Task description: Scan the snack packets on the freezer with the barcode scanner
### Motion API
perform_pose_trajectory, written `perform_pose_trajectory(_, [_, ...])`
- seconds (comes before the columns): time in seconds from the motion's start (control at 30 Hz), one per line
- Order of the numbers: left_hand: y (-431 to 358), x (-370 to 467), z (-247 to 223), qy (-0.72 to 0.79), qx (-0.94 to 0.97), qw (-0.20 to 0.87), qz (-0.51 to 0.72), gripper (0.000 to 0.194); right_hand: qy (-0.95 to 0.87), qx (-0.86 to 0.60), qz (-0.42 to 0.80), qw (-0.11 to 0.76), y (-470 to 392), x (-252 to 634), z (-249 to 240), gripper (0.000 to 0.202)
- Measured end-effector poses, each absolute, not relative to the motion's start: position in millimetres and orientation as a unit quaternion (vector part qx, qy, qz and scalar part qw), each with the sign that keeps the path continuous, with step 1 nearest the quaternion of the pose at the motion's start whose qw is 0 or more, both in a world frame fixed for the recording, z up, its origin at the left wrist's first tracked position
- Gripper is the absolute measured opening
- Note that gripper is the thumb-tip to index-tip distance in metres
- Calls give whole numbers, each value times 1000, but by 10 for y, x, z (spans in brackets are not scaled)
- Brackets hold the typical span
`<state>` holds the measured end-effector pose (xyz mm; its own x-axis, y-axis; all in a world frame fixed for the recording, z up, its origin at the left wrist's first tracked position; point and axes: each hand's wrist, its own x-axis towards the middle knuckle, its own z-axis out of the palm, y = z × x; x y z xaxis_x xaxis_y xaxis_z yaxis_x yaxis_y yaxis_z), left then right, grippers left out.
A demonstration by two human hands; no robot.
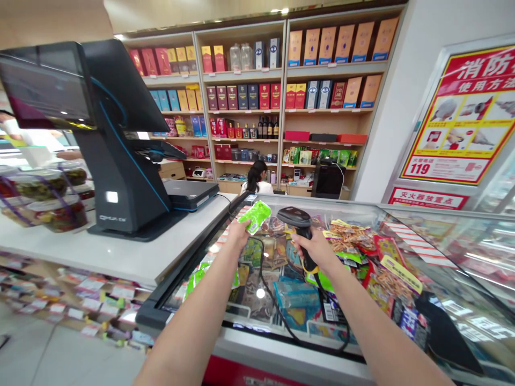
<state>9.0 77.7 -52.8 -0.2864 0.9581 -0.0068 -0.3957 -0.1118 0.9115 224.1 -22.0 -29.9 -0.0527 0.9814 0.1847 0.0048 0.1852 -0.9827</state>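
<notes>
In my left hand (240,231) is a small green snack packet (257,216), pinched near its lower left side and held above the glass-topped freezer (193,354). My right hand (314,247) is wrapped round the handle of a black barcode scanner (295,219), whose head points left towards the packet. From the scanner a black cable (277,313) loops over the glass. More green packets (197,279) lie on the glass beneath my left forearm. To the right of the scanner is a heap of snack bags (352,236), red, green and yellow, partly behind my right arm.
A checkout terminal (120,145) stands on the white counter (132,257) at left, beside stacked tubs (60,206) tied with purple ribbon. Behind the freezer sits a person (257,179), before shelves (241,78) of boxed bottles. A dark flat object (446,332) lies at the right.
</notes>
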Motion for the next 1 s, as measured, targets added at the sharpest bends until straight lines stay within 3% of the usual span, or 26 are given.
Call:
perform_pose_trajectory(0.13, [804,262,-746,412,308,457,726,26,-599,-448,452,486,-276,2177,-410,29])
perform_pose_trajectory(0.37, [813,345,-918,425,361,424,713,48,-615,-495,439,430,-253,2050,-717,26])
perform_pose_trajectory(0.5, [866,312,-943,445,369,415,703,40,-646,-511,409,392,-263,1993,-750,24])
perform_pose_trajectory(0.63, [908,276,-999,471,366,406,693,29,-633,-506,417,410,-308,2015,-708,23])
perform_pose_trajectory(1.0, [875,283,-999,434,322,434,720,33,-635,-496,440,397,-383,2062,-687,23])
